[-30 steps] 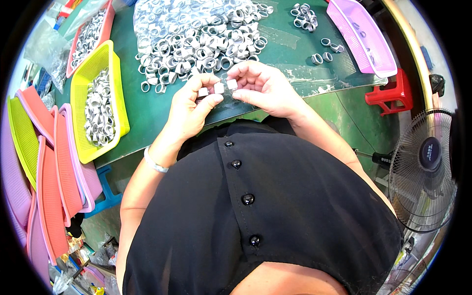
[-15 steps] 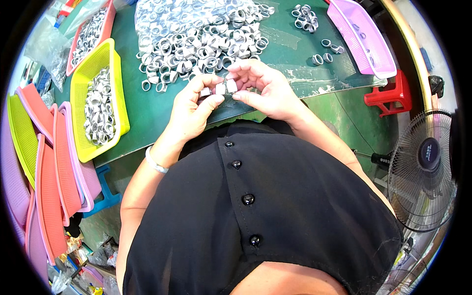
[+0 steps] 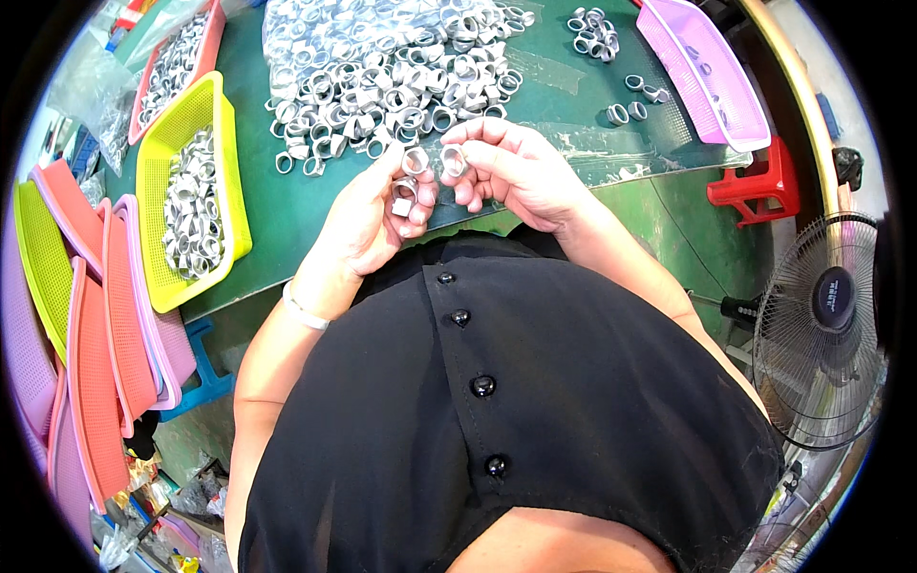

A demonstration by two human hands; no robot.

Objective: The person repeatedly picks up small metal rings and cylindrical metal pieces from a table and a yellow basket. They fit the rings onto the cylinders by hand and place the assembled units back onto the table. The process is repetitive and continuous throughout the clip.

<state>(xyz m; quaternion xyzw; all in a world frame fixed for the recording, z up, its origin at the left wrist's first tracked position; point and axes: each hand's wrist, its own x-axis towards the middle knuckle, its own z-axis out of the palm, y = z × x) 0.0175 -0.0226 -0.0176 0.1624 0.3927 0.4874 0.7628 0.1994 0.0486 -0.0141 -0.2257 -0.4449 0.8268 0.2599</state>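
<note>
Near the table's front edge my two hands face each other, a small gap between them. My left hand (image 3: 368, 212) is closed on several grey metal rings; one ring (image 3: 415, 162) stands up at the fingertips, and another with a flat top (image 3: 404, 198) sits lower against the fingers. Between thumb and fingers, my right hand (image 3: 516, 172) pinches a single ring (image 3: 453, 160), its round opening turned up toward me. Just beyond the hands lies a big heap of similar grey rings (image 3: 401, 91) on the green table (image 3: 258, 239), partly under clear plastic.
At left stand a yellow-green basket (image 3: 234, 191) and a red basket (image 3: 212, 48), both holding rings. Stacked empty baskets (image 3: 105, 353) lean beside the table. Small ring groups (image 3: 594, 36) and a purple basket (image 3: 726, 105) are at right, near a red stool (image 3: 764, 186) and a fan (image 3: 821, 325).
My hands have drawn slightly apart and turned the rings, so their round openings now show instead of the flat tops. The heap and baskets have not moved.
</note>
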